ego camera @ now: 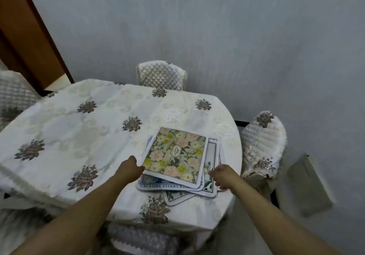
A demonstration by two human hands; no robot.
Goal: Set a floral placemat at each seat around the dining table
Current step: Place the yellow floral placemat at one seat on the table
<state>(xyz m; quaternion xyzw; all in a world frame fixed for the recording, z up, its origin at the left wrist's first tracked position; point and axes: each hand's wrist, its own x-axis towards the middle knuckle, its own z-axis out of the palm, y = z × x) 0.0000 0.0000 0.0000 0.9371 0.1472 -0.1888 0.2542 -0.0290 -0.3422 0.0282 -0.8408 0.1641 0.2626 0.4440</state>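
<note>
A loose stack of floral placemats lies on the right part of the dining table (65,128), which wears a white cloth with dark flower motifs. The top placemat (175,154) shows pink and yellow flowers on green with a white border. Below it, blue-bordered placemats (212,167) stick out to the right and front. My left hand (129,165) pinches the top placemat's near left corner. My right hand (221,173) touches the stack's right edge, fingers curled on the lower mats.
Quilted white chairs stand around the table: one at the far side (161,75), one at the right (264,144), one at the left (11,94), one just below me (142,241). A grey wall runs behind. A wooden door frame (29,37) stands at the left.
</note>
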